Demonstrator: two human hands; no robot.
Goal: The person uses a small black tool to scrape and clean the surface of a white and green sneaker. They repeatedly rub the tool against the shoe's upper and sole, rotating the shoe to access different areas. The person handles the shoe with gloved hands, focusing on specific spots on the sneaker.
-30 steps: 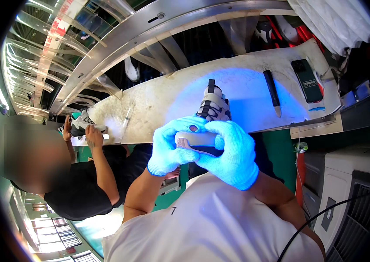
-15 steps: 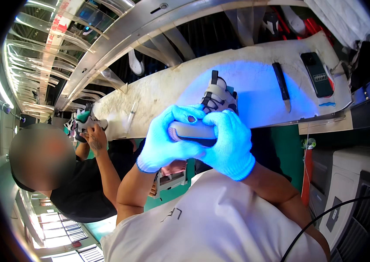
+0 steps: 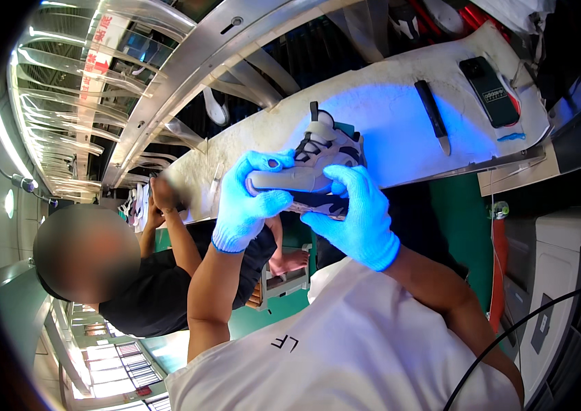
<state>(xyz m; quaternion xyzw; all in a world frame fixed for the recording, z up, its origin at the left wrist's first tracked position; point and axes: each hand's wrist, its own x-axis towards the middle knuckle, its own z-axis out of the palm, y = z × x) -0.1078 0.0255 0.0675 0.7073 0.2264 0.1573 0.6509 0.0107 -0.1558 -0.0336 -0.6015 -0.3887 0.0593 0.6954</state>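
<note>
Between my gloved hands is a grey sneaker (image 3: 310,164) with black laces and dark side patches, lit by bluish light. My left hand (image 3: 248,202) is closed round its toe, thumb along the near side and fingers over the far side. A small dark hole shows in that glove near a fingertip. My right hand (image 3: 359,216) grips the shoe's near side towards the heel, with fingers on the upper and thumb by the sole. The shoe is turned partly sideways, toe to the left, above the table's near edge. Its underside is mostly hidden.
On the worn pale table (image 3: 386,89) lie a black-handled knife (image 3: 433,116), blade towards me, and a dark phone (image 3: 489,92). A metal rack rail (image 3: 167,79) runs behind. At left a co-worker in black (image 3: 153,298) sits at the same table. A black cable (image 3: 510,332) hangs at right.
The sneaker has turned from toe-on to sideways, showing its side and laces. My right hand has shifted down along it towards the heel. The co-worker's hands have moved.
</note>
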